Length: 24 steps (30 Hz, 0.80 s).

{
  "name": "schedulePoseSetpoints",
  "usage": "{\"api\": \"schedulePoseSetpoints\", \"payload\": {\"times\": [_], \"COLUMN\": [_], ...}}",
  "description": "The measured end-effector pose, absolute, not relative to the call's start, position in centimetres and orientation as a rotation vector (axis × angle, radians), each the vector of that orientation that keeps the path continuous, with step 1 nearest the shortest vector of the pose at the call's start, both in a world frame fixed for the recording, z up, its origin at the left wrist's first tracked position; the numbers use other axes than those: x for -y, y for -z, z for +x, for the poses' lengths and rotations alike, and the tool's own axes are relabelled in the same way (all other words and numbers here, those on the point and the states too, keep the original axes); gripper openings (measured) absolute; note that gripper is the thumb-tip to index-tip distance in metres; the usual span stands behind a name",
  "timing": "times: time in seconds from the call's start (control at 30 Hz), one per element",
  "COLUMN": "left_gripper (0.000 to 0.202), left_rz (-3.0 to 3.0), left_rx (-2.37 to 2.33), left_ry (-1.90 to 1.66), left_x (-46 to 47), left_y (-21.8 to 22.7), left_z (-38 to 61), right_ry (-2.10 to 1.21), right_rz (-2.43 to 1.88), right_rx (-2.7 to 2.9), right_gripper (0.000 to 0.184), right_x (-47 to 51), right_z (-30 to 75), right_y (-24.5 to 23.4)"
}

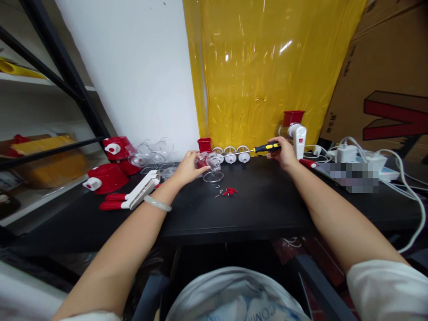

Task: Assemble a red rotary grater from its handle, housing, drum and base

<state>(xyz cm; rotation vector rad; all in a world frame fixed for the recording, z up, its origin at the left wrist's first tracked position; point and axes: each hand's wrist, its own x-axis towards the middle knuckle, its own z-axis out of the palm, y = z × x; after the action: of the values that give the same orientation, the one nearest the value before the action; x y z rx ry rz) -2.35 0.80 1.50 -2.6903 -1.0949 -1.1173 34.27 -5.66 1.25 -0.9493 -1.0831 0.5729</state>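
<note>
Bare black tabletop [267, 196] is offering a low lane from the small red parts [230, 191] toward 3 and 6 o'clock, the right forearm [327, 205] bounding it past 3. A clear cup [216, 166] is blocking 11 o'clock, the left hand [190, 167] is filling 10, white-ended cylinders [230, 155] are lining 12, and a screwdriver [267, 147] is barring 1.

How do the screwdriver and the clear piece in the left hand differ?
The screwdriver is long and slim; the clear piece is broader, with a round rim. The screwdriver's handle is black and yellow, whereas the clear piece is see-through. The right hand holds the screwdriver, the left hand the clear piece. Both are in use.
</note>
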Motion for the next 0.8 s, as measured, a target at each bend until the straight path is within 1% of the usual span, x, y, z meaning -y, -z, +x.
{"api": "schedulePoseSetpoints", "payload": {"times": [0.1,0.17,0.3,0.4,0.57,0.73,0.8], "left_gripper": [0.043,0.044,0.058,0.06,0.064,0.076,0.078], "left_rz": [-2.701,-2.714,-2.745,-2.743,-2.81,-2.855,-2.848], "left_rx": [1.115,1.121,1.144,1.168,1.175,1.14,1.148], "left_ry": [1.105,1.083,1.005,0.985,0.954,0.916,0.917], "left_x": [-0.8,-0.6,-0.3,-0.2,0.0,0.3,0.2], "left_y": [-1.4,-1.5,-1.7,-1.8,-2.0,-2.2,-2.2], "left_z": [-2.2,-2.1,-2.1,-2.2,-2.2,-2.3,-2.4], "right_ry": [-0.62,-0.61,-0.497,-0.479,-0.621,-0.51,-0.449], "right_rz": [-0.946,-0.94,-0.947,-0.965,-0.92,-0.932,-0.948], "right_rx": [1.062,1.06,1.106,1.116,1.085,1.065,1.079], "right_gripper": [0.024,0.025,0.03,0.037,0.025,0.024,0.027], "right_x": [5.8,5.8,5.6,5.7,5.9,5.5,5.4], "right_z": [34.2,34.1,33.7,33.7,34.0,34.3,34.3], "right_y": [-1.4,-1.4,-1.3,-1.3,-1.6,-1.5,-1.4]}}
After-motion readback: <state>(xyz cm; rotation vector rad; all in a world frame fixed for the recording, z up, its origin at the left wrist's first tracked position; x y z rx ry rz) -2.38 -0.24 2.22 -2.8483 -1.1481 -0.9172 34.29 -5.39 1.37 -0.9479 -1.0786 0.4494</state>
